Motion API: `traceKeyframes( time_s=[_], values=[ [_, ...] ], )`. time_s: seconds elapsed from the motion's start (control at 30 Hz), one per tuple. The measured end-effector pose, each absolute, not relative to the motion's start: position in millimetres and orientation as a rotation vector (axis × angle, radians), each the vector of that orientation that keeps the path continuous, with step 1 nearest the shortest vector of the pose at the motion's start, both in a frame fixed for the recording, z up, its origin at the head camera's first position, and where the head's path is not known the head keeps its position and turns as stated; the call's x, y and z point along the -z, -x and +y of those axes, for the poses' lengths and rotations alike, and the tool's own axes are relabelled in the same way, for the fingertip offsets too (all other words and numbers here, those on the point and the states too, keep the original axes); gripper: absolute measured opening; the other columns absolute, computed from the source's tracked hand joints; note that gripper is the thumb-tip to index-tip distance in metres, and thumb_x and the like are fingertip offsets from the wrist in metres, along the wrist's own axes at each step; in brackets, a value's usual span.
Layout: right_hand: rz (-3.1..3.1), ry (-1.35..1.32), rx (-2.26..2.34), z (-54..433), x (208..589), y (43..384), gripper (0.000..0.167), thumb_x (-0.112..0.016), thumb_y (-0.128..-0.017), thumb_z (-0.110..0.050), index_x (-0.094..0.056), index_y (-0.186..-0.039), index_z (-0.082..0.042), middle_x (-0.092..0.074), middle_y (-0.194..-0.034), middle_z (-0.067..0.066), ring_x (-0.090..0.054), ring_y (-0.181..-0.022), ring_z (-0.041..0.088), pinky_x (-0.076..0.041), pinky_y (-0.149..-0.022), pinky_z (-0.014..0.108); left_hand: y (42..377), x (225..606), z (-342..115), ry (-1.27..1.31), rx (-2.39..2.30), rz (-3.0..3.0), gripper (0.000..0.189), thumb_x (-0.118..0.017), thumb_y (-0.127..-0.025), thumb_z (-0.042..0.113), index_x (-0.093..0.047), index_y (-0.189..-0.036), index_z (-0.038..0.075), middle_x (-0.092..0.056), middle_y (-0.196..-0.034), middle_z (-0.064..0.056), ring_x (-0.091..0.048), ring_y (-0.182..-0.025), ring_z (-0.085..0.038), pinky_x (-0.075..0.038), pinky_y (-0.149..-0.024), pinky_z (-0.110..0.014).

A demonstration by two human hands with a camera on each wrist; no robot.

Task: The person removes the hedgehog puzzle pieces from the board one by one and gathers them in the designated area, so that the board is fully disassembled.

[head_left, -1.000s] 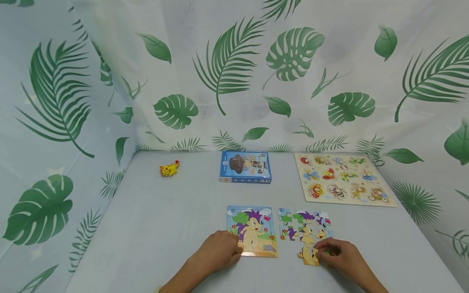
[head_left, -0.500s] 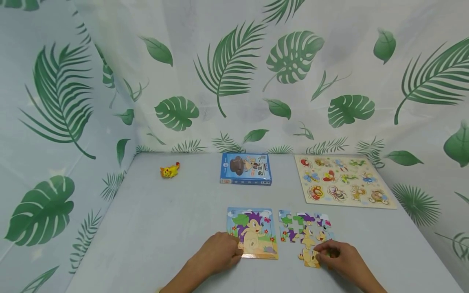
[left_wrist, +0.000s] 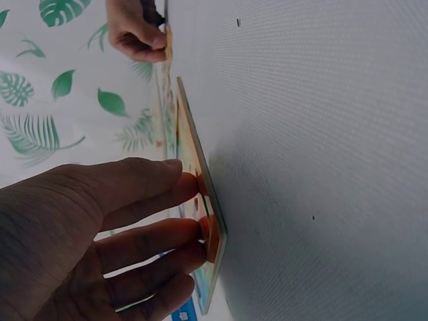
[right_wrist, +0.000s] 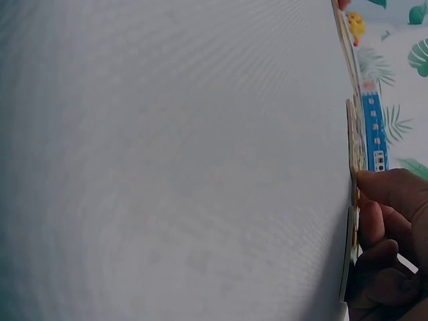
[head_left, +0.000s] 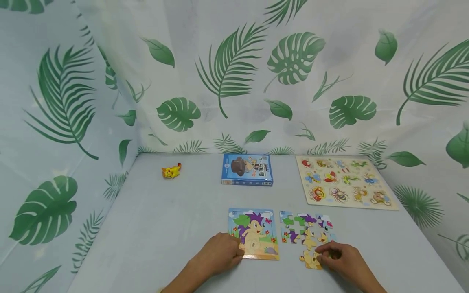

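A square picture board (head_left: 253, 234) shows a purple-haired hedgehog and lies in front of me. My left hand (head_left: 222, 254) is at its lower left edge. In the left wrist view, the slightly bent fingers (left_wrist: 157, 237) rest on the board's face, with the thumb beside them. To the right lie several loose jigsaw pieces (head_left: 309, 236) of the same picture, partly joined. My right hand (head_left: 344, 260) pinches a puzzle piece at the lower right of this group, thumb and index finger together. Most of that piece is hidden beneath the hand. The right wrist view shows the thumb (right_wrist: 394, 187) against the pieces' edge.
A blue box (head_left: 247, 170) stands at the back middle. Behind and right lies a wooden insect puzzle board (head_left: 344, 181). A small yellow toy (head_left: 171, 171) is at the back left. Leaf-printed cloth walls (head_left: 227, 81) border the grey tabletop (head_left: 165, 215).
The head view has shifted a little, so everything sits slightly lower and further right. Both hands keep their places at the board and the puzzle pieces.
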State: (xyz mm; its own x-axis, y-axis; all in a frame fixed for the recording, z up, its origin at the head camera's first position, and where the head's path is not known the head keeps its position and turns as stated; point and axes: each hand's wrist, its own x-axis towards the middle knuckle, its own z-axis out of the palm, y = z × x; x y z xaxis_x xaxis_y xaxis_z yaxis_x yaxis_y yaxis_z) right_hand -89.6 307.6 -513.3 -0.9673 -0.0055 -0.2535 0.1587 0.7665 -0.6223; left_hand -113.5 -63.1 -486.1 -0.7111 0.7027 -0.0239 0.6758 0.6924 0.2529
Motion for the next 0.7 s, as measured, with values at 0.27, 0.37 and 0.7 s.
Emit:
traceKeyframes(
  time_s=[0.27, 0.37, 0.7],
  values=[
    [2.732, -0.084, 1.003, 310.4, 515.3, 88.4, 0.01, -0.081, -0.082, -0.021, -0.076, -0.089, -0.016, -0.069, -0.086, -0.006, -0.051, -0.07, 0.011, -0.041, -0.063, 0.026, 113.0, 486.8, -62.7, -1.128, -0.33, 2.769, 0.014, -0.071, -0.091, 0.027, -0.078, -0.082, 0.019, -0.039, -0.061, 0.012, -0.033, -0.057, -0.006, -0.032, -0.056, -0.022],
    [2.726, -0.094, 1.004, 310.3, 514.8, 88.3, 0.009, -0.081, -0.082, -0.02, -0.076, -0.088, -0.016, -0.069, -0.086, -0.006, -0.051, -0.07, 0.011, -0.041, -0.063, 0.026, 113.3, 487.8, -63.6, -1.15, -0.32, 2.769, 0.012, -0.071, -0.091, 0.026, -0.08, -0.085, 0.021, -0.039, -0.062, 0.012, -0.032, -0.057, -0.005, -0.031, -0.055, -0.022],
    [2.7, -0.104, 1.03, 312.3, 506.2, 90.4, 0.011, -0.078, -0.084, -0.02, -0.078, -0.094, -0.015, -0.07, -0.094, -0.001, -0.053, -0.068, 0.013, -0.045, -0.058, 0.027, 111.2, 488.9, -67.4, -1.154, -0.312, 2.773, 0.018, -0.071, -0.091, 0.029, -0.08, -0.105, 0.024, -0.06, -0.084, 0.01, -0.045, -0.069, -0.006, -0.041, -0.064, -0.022]
  ],
)
